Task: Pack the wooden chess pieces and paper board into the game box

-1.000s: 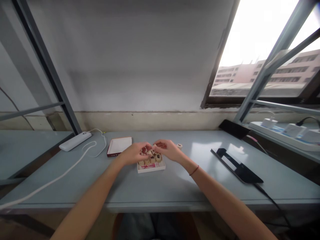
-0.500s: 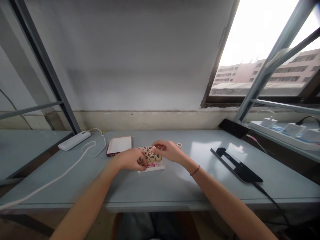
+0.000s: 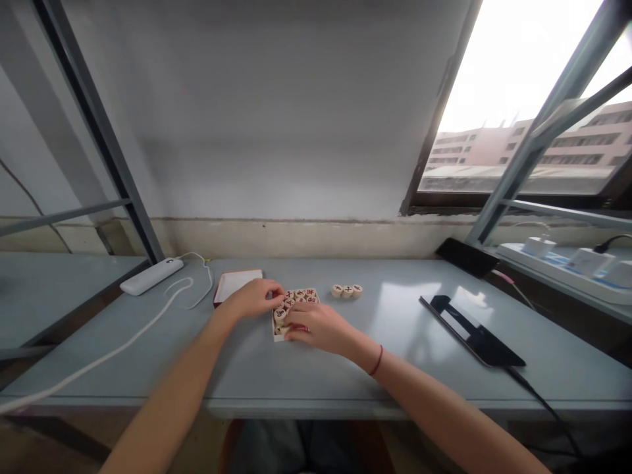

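Note:
A small white box (image 3: 277, 336) of round wooden chess pieces (image 3: 297, 297) with red and black characters sits mid-table. My left hand (image 3: 253, 297) rests at the box's left edge, fingers curled on the pieces there. My right hand (image 3: 316, 324) lies over the box's near side, fingers bent onto the pieces; whether it grips one is hidden. Three loose pieces (image 3: 347, 290) lie in a row on the grey table (image 3: 345, 368) just right of the box.
The box's red-edged lid (image 3: 236, 284) lies behind my left hand. A white power bank (image 3: 151, 276) with a white cable (image 3: 123, 342) is at far left. A black tablet (image 3: 471, 331) with its cord lies right; a power strip (image 3: 563, 266) sits by the window.
My right hand dropped from the box's far right to its near side. My left hand shifted up to the left edge. Three loose pieces right of the box are now uncovered.

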The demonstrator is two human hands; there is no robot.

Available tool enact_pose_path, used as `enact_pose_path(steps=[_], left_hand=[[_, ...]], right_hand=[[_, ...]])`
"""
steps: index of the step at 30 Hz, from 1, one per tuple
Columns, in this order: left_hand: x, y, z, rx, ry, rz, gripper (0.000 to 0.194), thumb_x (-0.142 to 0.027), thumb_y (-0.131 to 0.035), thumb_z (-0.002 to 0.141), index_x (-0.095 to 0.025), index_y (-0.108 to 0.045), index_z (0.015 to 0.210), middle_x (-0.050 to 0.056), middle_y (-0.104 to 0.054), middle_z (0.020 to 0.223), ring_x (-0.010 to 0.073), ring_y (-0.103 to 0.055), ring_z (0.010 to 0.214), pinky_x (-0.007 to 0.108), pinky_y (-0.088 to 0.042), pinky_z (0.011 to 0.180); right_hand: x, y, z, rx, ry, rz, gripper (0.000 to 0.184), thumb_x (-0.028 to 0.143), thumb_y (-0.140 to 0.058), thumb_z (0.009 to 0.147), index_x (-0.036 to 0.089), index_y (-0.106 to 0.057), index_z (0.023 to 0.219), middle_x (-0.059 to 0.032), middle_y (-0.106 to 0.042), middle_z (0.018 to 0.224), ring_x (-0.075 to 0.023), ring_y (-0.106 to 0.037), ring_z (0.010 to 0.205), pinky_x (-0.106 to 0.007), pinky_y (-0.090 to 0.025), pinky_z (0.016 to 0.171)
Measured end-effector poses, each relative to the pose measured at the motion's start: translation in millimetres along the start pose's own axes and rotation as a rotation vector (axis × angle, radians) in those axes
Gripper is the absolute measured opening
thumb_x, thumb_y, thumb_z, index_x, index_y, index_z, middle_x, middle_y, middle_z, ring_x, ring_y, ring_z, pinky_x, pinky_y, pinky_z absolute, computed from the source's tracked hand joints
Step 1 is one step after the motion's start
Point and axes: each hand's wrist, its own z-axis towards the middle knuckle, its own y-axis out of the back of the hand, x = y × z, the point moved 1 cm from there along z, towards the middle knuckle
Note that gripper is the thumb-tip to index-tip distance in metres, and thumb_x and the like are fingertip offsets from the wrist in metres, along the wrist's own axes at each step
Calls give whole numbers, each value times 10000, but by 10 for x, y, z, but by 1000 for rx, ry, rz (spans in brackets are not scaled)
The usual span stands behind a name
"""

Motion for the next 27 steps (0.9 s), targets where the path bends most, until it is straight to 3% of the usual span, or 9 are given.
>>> enact_pose_path(steps=[4,11,15,17,20,22,25,27], left_hand=[[-3,-43,5,2,-8,0,263,-334,-432,804,-194,-653,832,1,-656,785,139,-554,693,227,-381,648],[-36,-64,-11,9,-46,19,287,-371,-430,839,-199,-655,884,18,-652,827,156,-563,757,243,-399,692],[-76,-105,16,-109,-97,88,342,-428,-423,860,-219,-633,1030,57,-605,1000,202,-524,954,318,-381,869],[-76,-137,27,-87,-81,74,404,-477,-396,867,-239,-580,1137,69,-550,1118,211,-503,1025,338,-365,922],[-56,-163,21,31,-25,44,525,-556,-339,865,-256,-454,1280,87,-449,1263,232,-453,1134,363,-334,980],[-54,-162,4,105,-14,49,642,-626,-391,809,-289,-342,1353,90,-359,1352,271,-367,1225,407,-292,1017],[-84,-180,-24,199,-47,75,837,-681,-548,666,-396,-221,1381,48,-217,1442,335,-243,1295,489,-248,1030],[-106,-218,-29,221,-69,96,899,-662,-620,602,-440,-210,1370,23,-183,1454,355,-198,1308,512,-231,1032]], right_hand=[[32,-46,0,-4,24,-86,142,278,-518,857,211,-630,911,-40,-632,913,-147,-573,834,-220,-387,658],[42,-103,-11,-52,84,-118,210,247,-441,885,198,-626,797,-25,-639,741,-129,-560,717,-220,-362,624],[75,-110,-3,-89,78,-112,161,244,-494,831,200,-639,775,-30,-639,721,-126,-550,666,-216,-349,582],[47,-51,10,-128,63,-87,178,260,-512,807,197,-634,694,-26,-622,666,-120,-528,618,-219,-351,570],[-154,125,12,-250,-16,-11,292,280,-453,834,186,-613,609,-13,-570,561,-105,-472,536,-222,-355,556],[-397,260,-21,-335,-150,17,302,292,-417,848,172,-635,677,-15,-582,584,-104,-470,530,-223,-357,541],[-792,393,-118,-337,-290,-79,240,328,-511,780,183,-645,917,-65,-648,864,-182,-555,815,-265,-417,685],[-996,408,-179,-226,-329,-125,390,341,-571,727,205,-591,1093,-89,-621,1042,-231,-526,991,-313,-418,791]])
